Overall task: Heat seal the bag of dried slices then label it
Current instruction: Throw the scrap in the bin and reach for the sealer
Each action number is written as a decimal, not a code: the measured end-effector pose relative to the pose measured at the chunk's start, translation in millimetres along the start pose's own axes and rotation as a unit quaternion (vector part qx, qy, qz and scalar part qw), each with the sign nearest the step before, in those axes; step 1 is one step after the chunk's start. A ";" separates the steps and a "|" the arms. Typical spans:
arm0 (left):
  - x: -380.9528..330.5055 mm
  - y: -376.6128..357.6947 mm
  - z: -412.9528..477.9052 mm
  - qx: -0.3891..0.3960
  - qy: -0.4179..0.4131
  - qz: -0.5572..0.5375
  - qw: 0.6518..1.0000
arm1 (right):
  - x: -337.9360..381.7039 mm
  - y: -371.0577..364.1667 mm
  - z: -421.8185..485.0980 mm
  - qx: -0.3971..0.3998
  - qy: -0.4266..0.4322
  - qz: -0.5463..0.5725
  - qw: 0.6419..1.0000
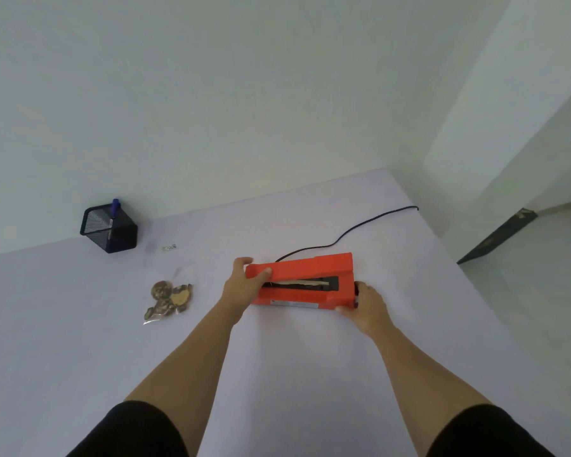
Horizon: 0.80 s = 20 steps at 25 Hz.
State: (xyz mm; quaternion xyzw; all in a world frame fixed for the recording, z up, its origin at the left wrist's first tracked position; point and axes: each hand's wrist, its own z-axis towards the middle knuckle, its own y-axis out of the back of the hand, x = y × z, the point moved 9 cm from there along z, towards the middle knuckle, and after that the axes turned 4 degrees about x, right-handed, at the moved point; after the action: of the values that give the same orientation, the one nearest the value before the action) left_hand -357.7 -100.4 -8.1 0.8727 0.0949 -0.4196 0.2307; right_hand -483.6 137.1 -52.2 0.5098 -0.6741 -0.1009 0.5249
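Bag of dried slices (168, 300) is in neither hand: left hand (244, 283) and right hand (365, 306) grasp the heat sealer (305, 270) by its ends at centre frame; the bag lies to its left. Probably positioning the sealer; next, the bag's mouth must go under its bar.

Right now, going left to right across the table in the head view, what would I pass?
black wire-mesh pen holder → clear plastic bag of brown dried slices → left hand → orange plastic heat sealer → right hand
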 end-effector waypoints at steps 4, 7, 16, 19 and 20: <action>12.8 12.9 35.0 -0.017 0.075 -0.092 0.993 | 21.8 12.4 39.6 -0.020 0.022 0.058 0.998; 2.5 26.5 75.3 -0.048 0.065 -0.115 0.990 | 37.8 19.3 81.4 -0.037 0.006 0.117 0.992; -42.7 52.6 163.2 -0.112 0.036 -0.136 0.984 | 77.1 37.9 191.4 -0.072 0.014 0.159 0.985; -53.5 56.4 182.6 -0.118 0.023 -0.152 0.981 | 86.3 43.6 214.5 -0.083 0.025 0.154 0.984; -56.3 57.2 185.4 -0.120 0.023 -0.154 0.980 | 88.6 44.7 219.0 -0.083 0.024 0.155 0.984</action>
State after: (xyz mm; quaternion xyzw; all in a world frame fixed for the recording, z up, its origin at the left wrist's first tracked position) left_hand -500.4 -238.4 -46.3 0.8228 0.2835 -0.4159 0.2640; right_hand -680.8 0.0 -62.5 0.3566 -0.7215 -0.0618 0.5902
